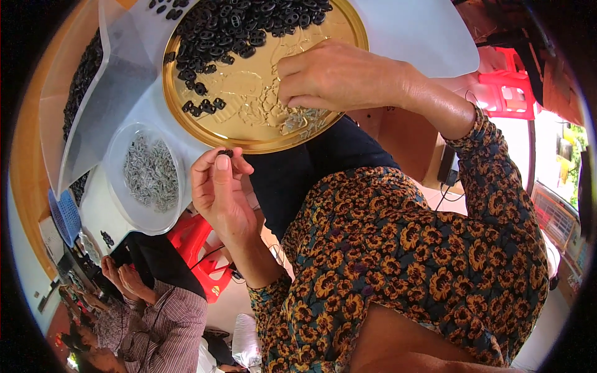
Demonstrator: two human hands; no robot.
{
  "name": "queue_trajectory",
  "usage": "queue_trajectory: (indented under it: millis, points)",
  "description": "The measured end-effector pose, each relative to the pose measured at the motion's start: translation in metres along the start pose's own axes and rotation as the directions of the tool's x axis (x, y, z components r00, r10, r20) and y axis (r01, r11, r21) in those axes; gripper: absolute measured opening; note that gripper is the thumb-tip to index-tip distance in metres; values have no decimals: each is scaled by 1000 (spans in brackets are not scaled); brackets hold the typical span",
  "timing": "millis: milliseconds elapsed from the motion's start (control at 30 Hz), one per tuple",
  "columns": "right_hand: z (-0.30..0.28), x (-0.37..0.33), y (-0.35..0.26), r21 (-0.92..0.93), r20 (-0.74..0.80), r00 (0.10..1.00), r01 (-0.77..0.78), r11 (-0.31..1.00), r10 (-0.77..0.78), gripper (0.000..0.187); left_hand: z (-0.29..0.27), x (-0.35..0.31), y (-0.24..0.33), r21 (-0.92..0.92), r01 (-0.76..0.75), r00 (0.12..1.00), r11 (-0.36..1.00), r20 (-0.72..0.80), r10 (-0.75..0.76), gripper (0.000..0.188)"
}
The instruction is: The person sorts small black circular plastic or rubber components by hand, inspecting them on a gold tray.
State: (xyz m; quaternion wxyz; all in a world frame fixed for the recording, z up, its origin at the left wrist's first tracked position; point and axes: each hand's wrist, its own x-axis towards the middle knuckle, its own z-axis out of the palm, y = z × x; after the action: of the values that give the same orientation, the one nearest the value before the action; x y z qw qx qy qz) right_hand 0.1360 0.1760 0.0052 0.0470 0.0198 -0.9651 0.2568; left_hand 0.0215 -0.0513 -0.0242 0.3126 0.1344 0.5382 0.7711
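Note:
My left hand [224,202] is closed just off the near edge of a round gold tray [249,149]. Thumb and fingers pinch a small black part [226,153]. Over the tray, my right hand [336,74] has its fingers bent and drawn together; whatever the fingertips hold is hidden. A heap of small black plastic pieces with holes [242,25] covers the tray's far side, and a few loose black pieces [204,107] lie toward the left. Beside my right hand, small silvery pieces [305,121] are scattered near the tray's lower right edge.
Left of the tray stands a translucent bowl [149,222] with many grey metal pieces [151,171]. Beyond it is a clear bin [118,93] holding black parts. A blue basket [64,214] sits farther left. Another person [161,317] works at lower left; red stools [202,258] stand nearby.

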Motion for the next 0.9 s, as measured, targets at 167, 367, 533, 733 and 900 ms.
queue_trajectory:
  millis: [167, 367, 533, 733, 900]
  points:
    - [2, 4, -2, -92, 16, 999, 51, 994, -50, 14, 2, 0, 0, -26, 13, 1000, 1000, -13, -13, 16]
    - [9, 7, -3, -162, -6, 999, 50, 986, -52, 16, 2, 1, 2, -16, 21, 1000, 1000, -16, -21, 17]
    - [7, 6, 0, -111, -32, 998, 56, 992, -60, 16, 3, 3, 2, -8, 26, 1000, 1000, -18, -26, 16]
    - [3, 10, 0, -13, 84, 991, 103, 995, -101, 14, 5, 2, 5, -6, 45, 999, 999, -27, -45, 16]
    - [9, 10, 5, -63, 33, 983, 182, 981, -180, 9, 9, 2, 6, -11, 29, 999, 1000, -25, -29, 16]
